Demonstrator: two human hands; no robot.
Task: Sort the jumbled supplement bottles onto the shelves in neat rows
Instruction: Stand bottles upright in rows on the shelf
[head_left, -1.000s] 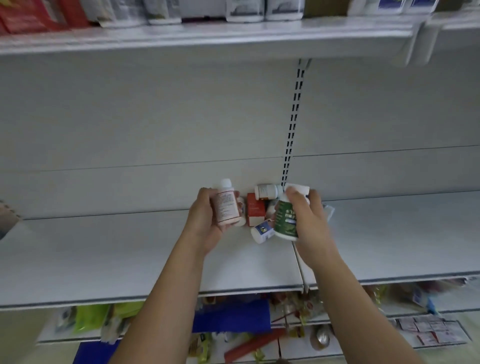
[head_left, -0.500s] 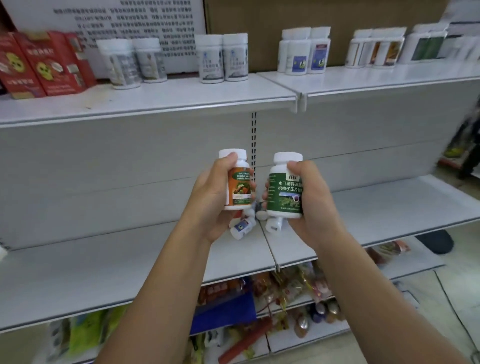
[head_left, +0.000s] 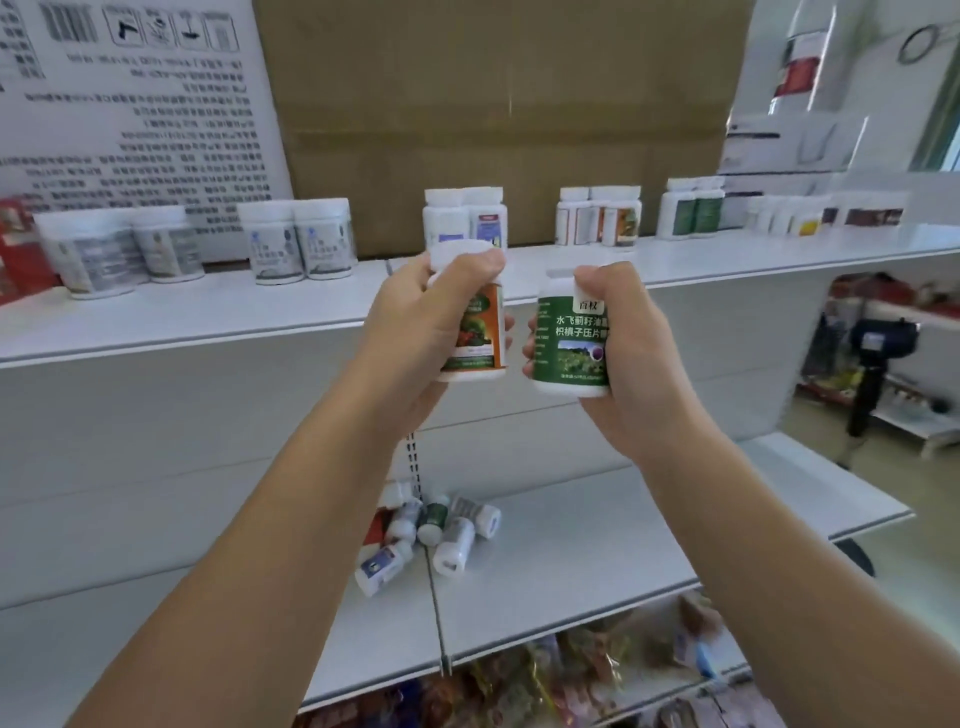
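My left hand (head_left: 415, 332) grips a white bottle with an orange label (head_left: 485, 338), held upright in front of the upper shelf (head_left: 208, 317). Beside it, my right hand (head_left: 623, 353) grips a white bottle with a green label (head_left: 563, 345), also upright. The two bottles are close together but apart. On the lower shelf (head_left: 597, 530) below lies a jumbled pile of bottles (head_left: 431, 530), most on their sides. Upright bottles stand in paired rows along the upper shelf, among them orange-labelled bottles (head_left: 602, 218) and green-labelled bottles (head_left: 691, 208).
Grey-labelled bottles (head_left: 119, 249) and white bottles (head_left: 296, 239) stand on the upper shelf's left; blue-labelled bottles (head_left: 467, 213) stand behind my left hand. A cardboard box (head_left: 498, 104) backs the shelf. Packaged goods (head_left: 545, 680) fill the bottom shelf. A black stand (head_left: 872, 364) is at right.
Both hands have lifted their bottles from the pile on the lower shelf up to the upper shelf's level. The view has tilted upward, so the upper shelf's rows are now in full sight.
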